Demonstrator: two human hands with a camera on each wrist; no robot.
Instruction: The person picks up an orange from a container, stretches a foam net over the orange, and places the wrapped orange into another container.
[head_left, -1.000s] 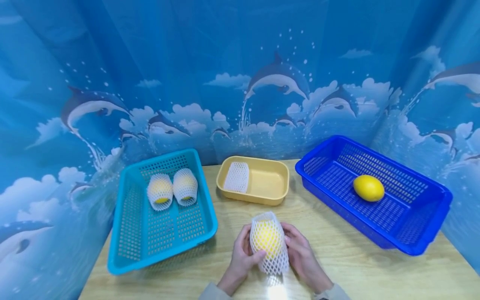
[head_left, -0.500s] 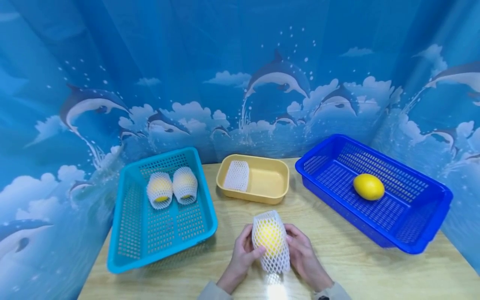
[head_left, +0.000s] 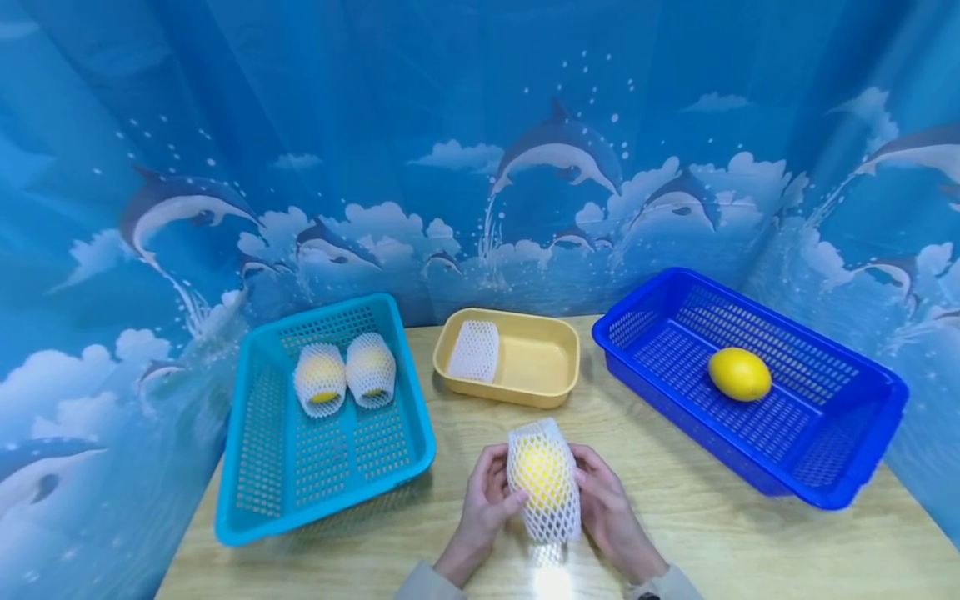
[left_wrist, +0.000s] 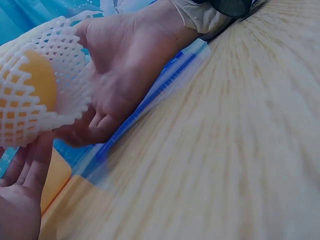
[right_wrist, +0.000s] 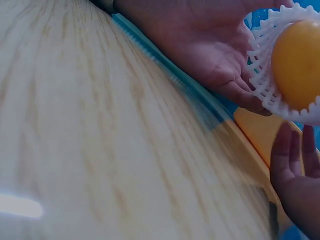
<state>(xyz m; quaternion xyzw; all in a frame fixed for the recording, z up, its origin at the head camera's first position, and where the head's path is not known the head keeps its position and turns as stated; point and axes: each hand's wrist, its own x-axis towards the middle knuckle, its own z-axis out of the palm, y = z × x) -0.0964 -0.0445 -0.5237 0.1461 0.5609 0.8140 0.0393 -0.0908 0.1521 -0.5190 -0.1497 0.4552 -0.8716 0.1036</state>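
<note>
From the head view I judge the sleeving about three parts through: one lemon is in hand, two look finished and one is untouched. The left hand (head_left: 483, 507) grips the held lemon (right_wrist: 300, 65) through its white foam net sleeve (head_left: 553, 523), thumb across the front and fingers curled round the side. The right hand (head_left: 606, 504) holds the sleeve's other side with bent fingers, so both hands are clamped on one piece, raised over the wooden table (head_left: 697, 542). The net covers most of this fruit and runs past its near end; in the right wrist view I see bare rind through the open mouth. I'd call it nearly seated, perhaps wanting a little straightening.

Done, as I read it: two netted lemons (head_left: 320, 379) (head_left: 371, 372) side by side in the teal basket (head_left: 347, 450). Left: one bare lemon (head_left: 739, 374) in the dark blue basket (head_left: 712, 442), and one flat spare sleeve (head_left: 475, 352) at the left end of the yellow tray (head_left: 536, 354), which matches the count.
</note>
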